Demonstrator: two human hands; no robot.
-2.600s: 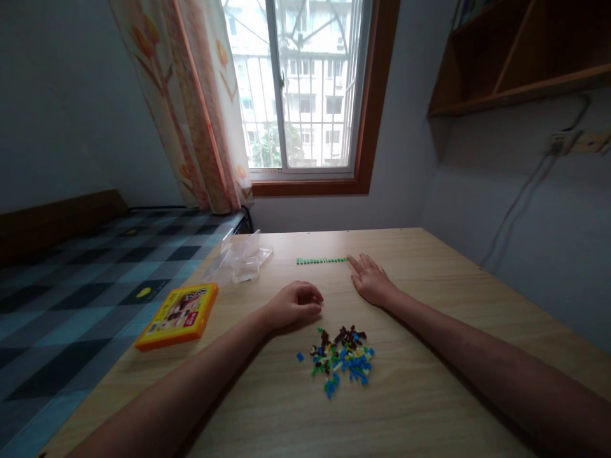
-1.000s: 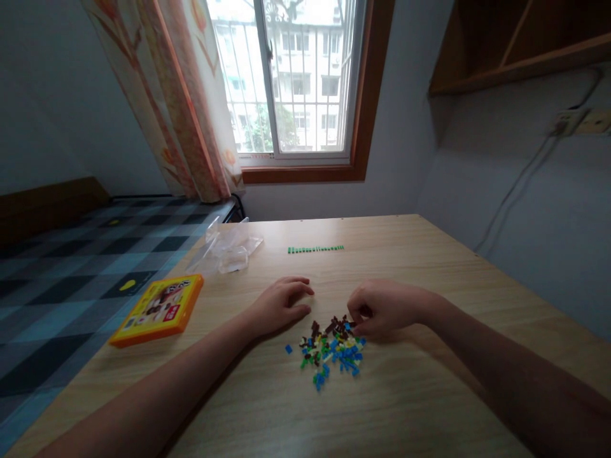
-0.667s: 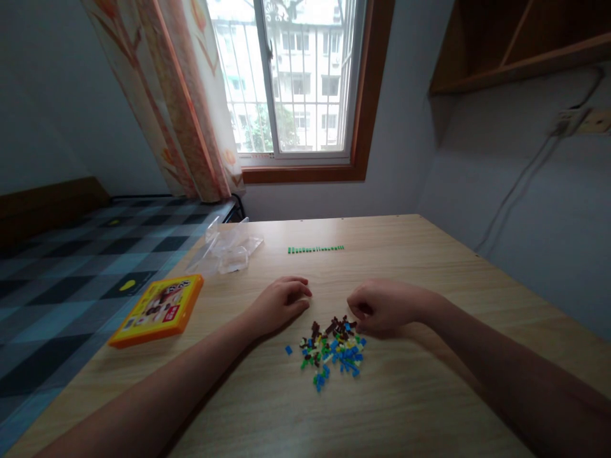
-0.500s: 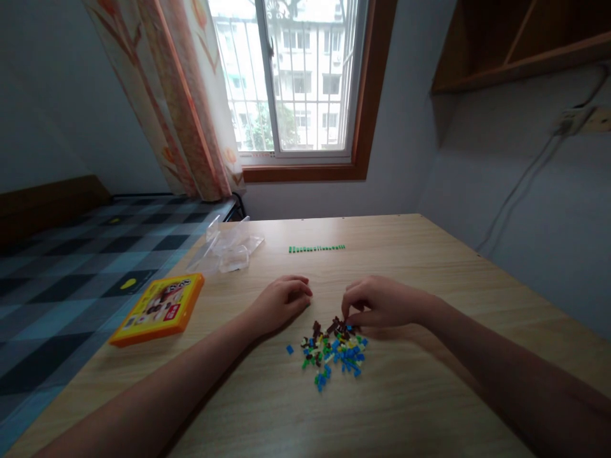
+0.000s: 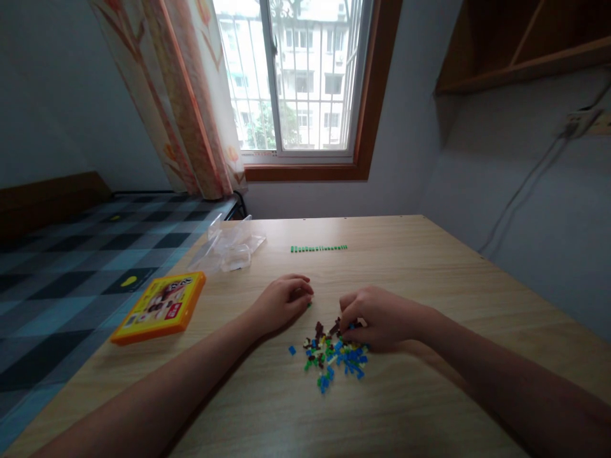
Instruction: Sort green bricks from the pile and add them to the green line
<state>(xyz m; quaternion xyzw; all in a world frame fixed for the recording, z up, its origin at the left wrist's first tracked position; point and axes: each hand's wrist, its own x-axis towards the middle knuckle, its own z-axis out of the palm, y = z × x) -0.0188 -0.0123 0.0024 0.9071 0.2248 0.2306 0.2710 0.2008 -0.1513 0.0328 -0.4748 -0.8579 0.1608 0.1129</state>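
Note:
A loose pile of small building bricks, blue, green, brown, yellow and cream, lies on the wooden table. My right hand reaches into the pile's far right edge, thumb and index finger pinched together. Whatever sits between those fingertips is hidden. Just left of and beyond the pile, my left hand rests on the table with its fingers curled in. A tiny green brick shows at its thumb tip; whether it is gripped or lying there is unclear. Farther back, small green bricks stand in a neat row.
A yellow-orange box lies at the table's left side. Behind it sits clear plastic packaging. One blue brick lies apart, left of the pile. A bed with a checked cover adjoins the table's left edge.
My right hand has moved slightly toward me, deeper over the pile's brown and blue bricks. A green brick now shows by my left thumb; the left hand has barely moved.

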